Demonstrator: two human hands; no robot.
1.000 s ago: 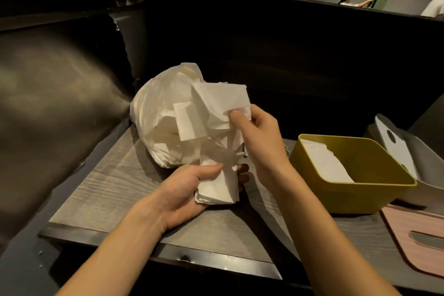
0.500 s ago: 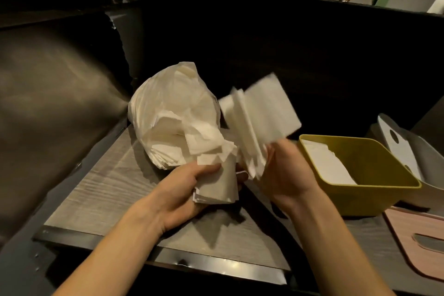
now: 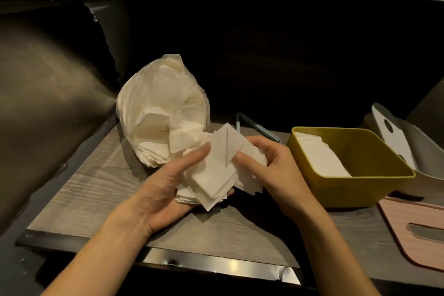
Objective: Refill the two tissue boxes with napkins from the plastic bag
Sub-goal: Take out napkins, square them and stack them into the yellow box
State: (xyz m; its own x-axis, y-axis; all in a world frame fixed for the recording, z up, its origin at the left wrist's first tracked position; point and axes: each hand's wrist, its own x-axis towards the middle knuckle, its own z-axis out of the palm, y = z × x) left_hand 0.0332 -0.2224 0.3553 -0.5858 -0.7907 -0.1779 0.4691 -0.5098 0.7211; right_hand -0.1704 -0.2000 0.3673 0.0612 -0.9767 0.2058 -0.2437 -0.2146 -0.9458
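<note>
Between the left hand point(image 3: 168, 187) and right hand point(image 3: 269, 166), both gripping it, sits a napkin stack point(image 3: 216, 175) (yellow tissue box point(image 3: 360, 190) just right).

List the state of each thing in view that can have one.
plastic bag: open, on its side, napkins inside
napkin stack: held between both hands
left hand: cradles the stack from below
right hand: grips the stack's right side
yellow box: lid off, partly filled
grey box: lid off, white lid leaning in it
pink lid: lying flat on the table
</note>
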